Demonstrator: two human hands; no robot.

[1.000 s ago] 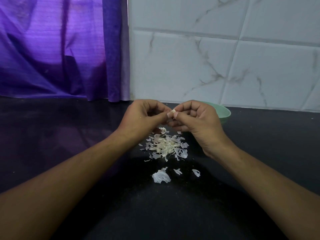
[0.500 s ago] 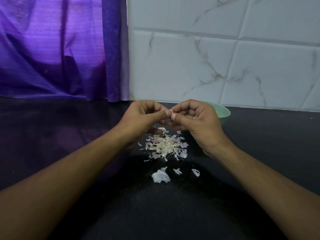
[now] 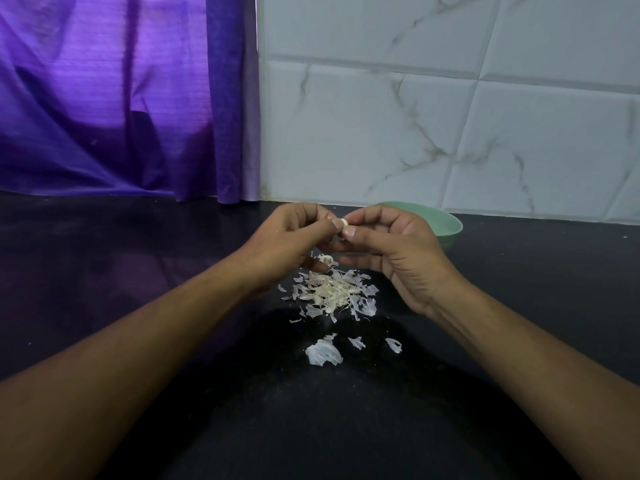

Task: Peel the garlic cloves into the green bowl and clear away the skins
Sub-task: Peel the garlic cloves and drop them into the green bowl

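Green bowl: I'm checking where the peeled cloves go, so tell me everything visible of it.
The green bowl is pale mint, smooth and plastic-looking, round with a thin rim. It stands upright on the black countertop near the tiled wall, behind the right hand, which hides its left half. Most of its inside cannot be seen.

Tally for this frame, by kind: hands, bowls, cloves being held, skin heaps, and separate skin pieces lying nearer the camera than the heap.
hands: 2 (left hand, right hand)
green bowl: 1
garlic clove, pinched by both: 1
skin heap: 1
stray skins: 3
Total: 8
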